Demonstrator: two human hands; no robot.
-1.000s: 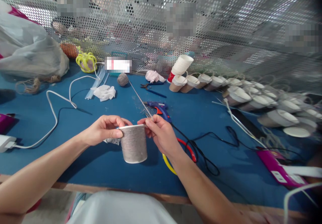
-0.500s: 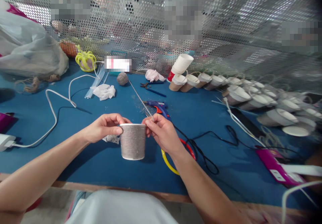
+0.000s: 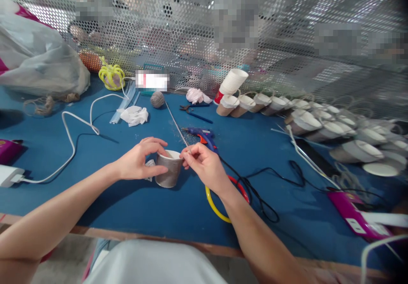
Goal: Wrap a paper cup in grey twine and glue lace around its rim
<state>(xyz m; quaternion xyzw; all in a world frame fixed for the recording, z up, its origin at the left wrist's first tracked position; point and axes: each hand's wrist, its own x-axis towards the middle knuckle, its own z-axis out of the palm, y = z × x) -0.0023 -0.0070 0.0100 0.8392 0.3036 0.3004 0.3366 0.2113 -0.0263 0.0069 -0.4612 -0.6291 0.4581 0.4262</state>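
A paper cup (image 3: 168,173) wrapped in grey-brown yarn is in front of me, tilted so its white inner rim shows. My left hand (image 3: 142,160) grips its left side, fingers at the rim and thumb against the outer wall. Right of the rim, my right hand (image 3: 202,163) pinches a strand of yarn (image 3: 177,124) between thumb and fingers. That strand runs taut back to a grey yarn ball (image 3: 157,100). Behind my right hand lies a blue glue gun (image 3: 199,132). A crumpled white scrap (image 3: 149,170) is partly hidden behind the left hand.
Several wrapped cups (image 3: 306,122) with looped handles line the right back. Pliers (image 3: 196,110) and crumpled tissue (image 3: 134,115) lie farther back. Black cable (image 3: 267,211) and a yellow-red ring (image 3: 216,209) are beside my right forearm. A perforated metal screen (image 3: 191,33) stands behind the table.
The cup has gone from upright to tilted, and its inside now shows. My left hand has shifted from the rim edge to around its side. My right hand keeps pinching the yarn.
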